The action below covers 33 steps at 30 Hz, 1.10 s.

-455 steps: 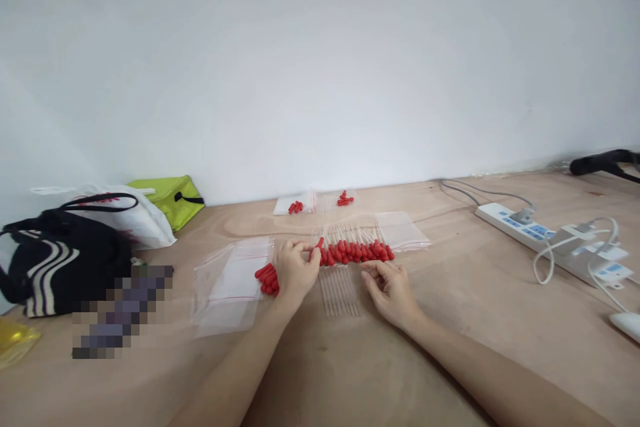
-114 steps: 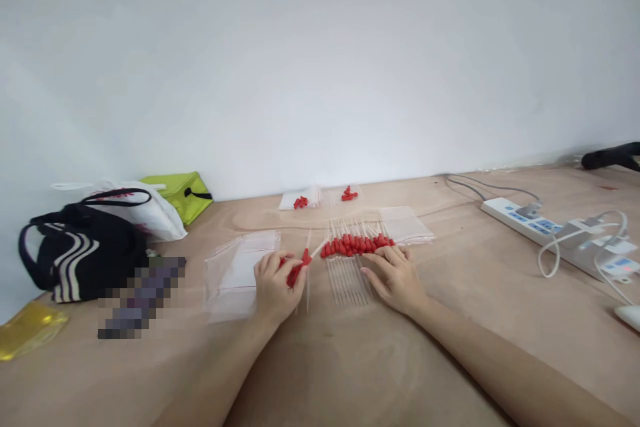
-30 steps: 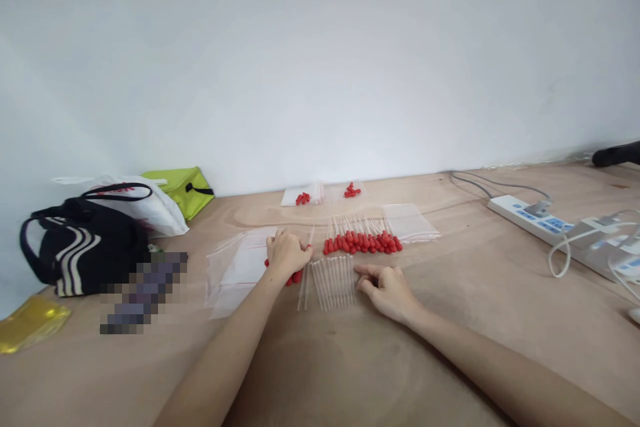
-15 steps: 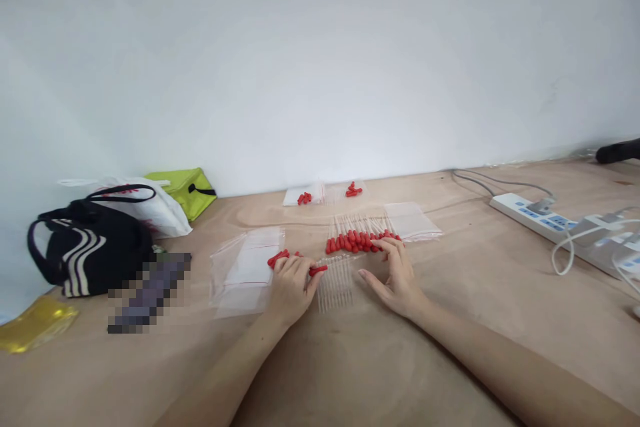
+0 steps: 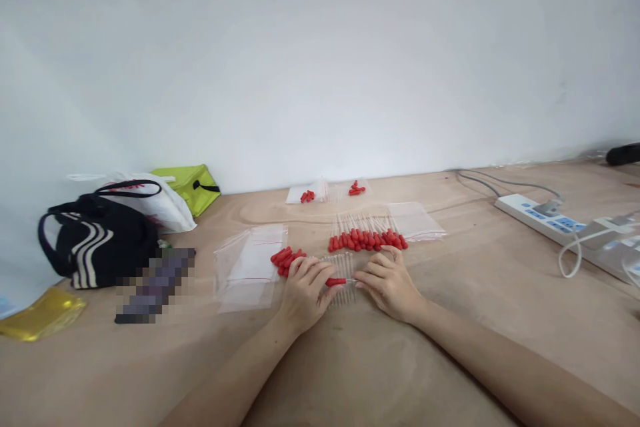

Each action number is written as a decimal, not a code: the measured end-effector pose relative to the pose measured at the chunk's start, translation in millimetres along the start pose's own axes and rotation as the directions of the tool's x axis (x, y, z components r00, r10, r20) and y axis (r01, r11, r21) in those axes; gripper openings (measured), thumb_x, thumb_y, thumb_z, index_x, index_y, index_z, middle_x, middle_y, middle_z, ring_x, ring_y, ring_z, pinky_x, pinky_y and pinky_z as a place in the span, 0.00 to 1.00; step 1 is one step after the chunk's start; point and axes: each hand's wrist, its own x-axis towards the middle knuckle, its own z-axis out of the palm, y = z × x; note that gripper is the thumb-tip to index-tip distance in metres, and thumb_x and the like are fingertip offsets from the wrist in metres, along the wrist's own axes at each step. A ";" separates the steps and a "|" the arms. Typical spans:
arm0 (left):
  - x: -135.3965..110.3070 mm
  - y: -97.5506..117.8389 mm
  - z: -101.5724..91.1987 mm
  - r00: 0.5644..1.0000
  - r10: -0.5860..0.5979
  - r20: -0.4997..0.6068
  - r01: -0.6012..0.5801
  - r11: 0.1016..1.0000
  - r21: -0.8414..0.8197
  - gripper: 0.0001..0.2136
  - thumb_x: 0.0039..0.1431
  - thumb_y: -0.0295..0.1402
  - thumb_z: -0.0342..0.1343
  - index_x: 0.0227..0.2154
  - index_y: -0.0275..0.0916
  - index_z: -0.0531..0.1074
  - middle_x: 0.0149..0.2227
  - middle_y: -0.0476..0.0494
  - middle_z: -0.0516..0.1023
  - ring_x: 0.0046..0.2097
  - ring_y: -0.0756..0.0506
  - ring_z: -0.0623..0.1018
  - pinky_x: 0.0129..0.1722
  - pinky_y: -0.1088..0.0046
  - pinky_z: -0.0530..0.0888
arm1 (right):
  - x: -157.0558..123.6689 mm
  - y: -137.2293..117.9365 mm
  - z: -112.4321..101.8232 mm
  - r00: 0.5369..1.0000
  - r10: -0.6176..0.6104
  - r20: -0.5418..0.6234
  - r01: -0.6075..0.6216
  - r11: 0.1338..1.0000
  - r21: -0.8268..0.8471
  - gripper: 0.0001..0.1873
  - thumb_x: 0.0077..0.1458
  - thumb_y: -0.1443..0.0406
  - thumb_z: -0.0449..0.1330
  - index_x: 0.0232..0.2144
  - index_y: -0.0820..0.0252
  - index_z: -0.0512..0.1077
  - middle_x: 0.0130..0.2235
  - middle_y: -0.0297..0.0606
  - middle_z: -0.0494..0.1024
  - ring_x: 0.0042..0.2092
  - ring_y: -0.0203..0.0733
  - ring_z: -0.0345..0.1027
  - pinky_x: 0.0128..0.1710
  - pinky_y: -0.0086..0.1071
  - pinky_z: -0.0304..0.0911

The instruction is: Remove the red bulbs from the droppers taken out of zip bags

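My left hand (image 5: 309,290) is closed on a red rubber bulb (image 5: 336,281), pinched by thumb and fingers. Facing it, my right hand (image 5: 391,284) pinches a thin clear glass tube (image 5: 351,281), whose end meets the bulb's open end; whether it is inserted I cannot tell. Beneath both hands lies a row of bare glass tubes (image 5: 340,301), partly covered by my fingers. Loose red bulbs (image 5: 285,258) are heaped beyond my left hand. Behind my right hand, glass droppers (image 5: 367,239) with red bulbs fitted lie side by side, bulbs towards me.
Clear zip bags lie left (image 5: 250,280) and right (image 5: 417,221). Further small bags (image 5: 300,193) with red bulbs lie by the wall. A black bag (image 5: 105,247), a green bag (image 5: 193,190) and a yellow packet (image 5: 43,315) stand left. A power strip (image 5: 540,213) with cables lies right.
My right hand has left the finished-looking droppers and come left, now pinching a glass tube. My left hand has moved right with the red bulb, and the two pieces have met.
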 end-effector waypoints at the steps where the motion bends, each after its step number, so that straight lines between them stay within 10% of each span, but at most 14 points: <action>1: -0.2 -0.4 0.2 1.000 0.018 0.000 -0.018 1.000 0.011 0.12 0.57 0.40 0.49 0.38 0.40 0.70 0.40 0.44 0.76 0.43 0.44 0.71 0.45 0.64 0.62 | 0.0 -0.3 -0.8 1.000 -0.008 0.003 0.008 1.000 0.009 0.08 0.55 0.65 0.52 0.33 0.55 0.72 0.25 0.31 0.72 0.33 0.35 0.60 0.49 0.42 0.42; 22: -6.2 -4.4 -4.8 0.988 0.152 -0.041 -0.152 0.988 -0.011 0.08 0.56 0.32 0.50 0.25 0.45 0.71 0.36 0.52 0.75 0.43 0.47 0.69 0.49 0.61 0.61 | -5.2 -6.0 -10.3 1.000 -0.023 0.011 0.022 0.998 0.064 0.09 0.54 0.65 0.51 0.27 0.55 0.71 0.20 0.30 0.69 0.33 0.37 0.59 0.48 0.44 0.42; 26: -5.2 -17.4 -7.8 0.983 -0.060 -0.174 0.062 0.998 0.005 0.08 0.56 0.32 0.48 0.26 0.43 0.70 0.35 0.45 0.71 0.40 0.45 0.68 0.40 0.64 0.67 | -6.5 -2.6 -13.2 0.998 0.062 0.005 -0.062 0.997 0.047 0.10 0.55 0.65 0.50 0.27 0.54 0.71 0.22 0.31 0.70 0.32 0.36 0.60 0.47 0.41 0.44; 33: 2.8 -57.9 -4.7 0.832 -0.514 -0.209 0.504 0.858 -0.105 0.12 0.57 0.31 0.42 0.42 0.36 0.62 0.34 0.42 0.67 0.35 0.46 0.71 0.35 0.68 0.70 | -9.0 1.7 -7.0 0.949 0.303 -0.089 -0.301 0.953 0.034 0.10 0.54 0.65 0.51 0.35 0.57 0.71 0.23 0.32 0.72 0.28 0.35 0.62 0.37 0.34 0.47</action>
